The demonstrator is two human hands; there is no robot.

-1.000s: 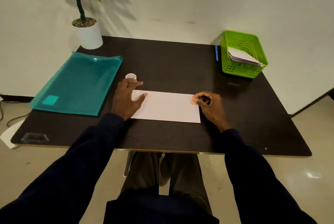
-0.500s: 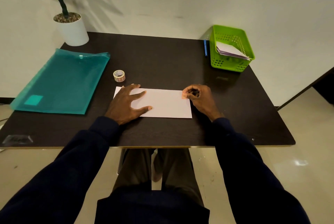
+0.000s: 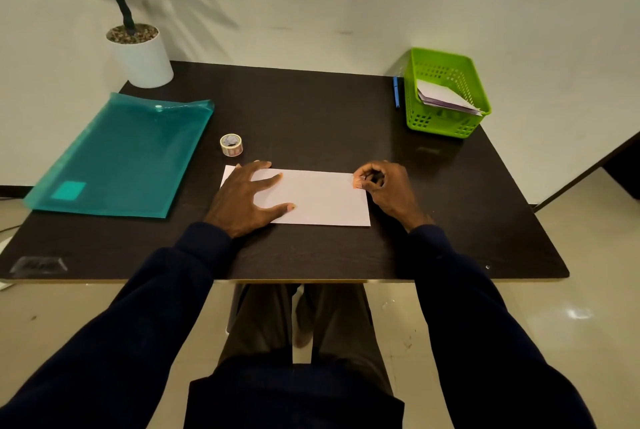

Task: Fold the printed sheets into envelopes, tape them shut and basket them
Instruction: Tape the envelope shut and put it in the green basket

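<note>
tape roll (image 3: 231,144) left behind folded sheet (image 3: 318,198), basket (image 3: 446,96) right behind

On one table (image 3: 311,110) are counted one folded sheet (image 3: 322,198), one roll of tape (image 3: 231,144), one piece of tape (image 3: 357,183), one green basket (image 3: 446,123), one blue pen (image 3: 396,92), one teal folder (image 3: 121,158), one potted plant (image 3: 138,51) and two hands, the left hand (image 3: 247,198) and the right hand (image 3: 388,186)

Matt paper envelope (image 3: 311,198) on a dark wood-grain table (image 3: 311,110); perforated plastic basket (image 3: 446,96); translucent glossy plastic folder (image 3: 121,155).
</note>
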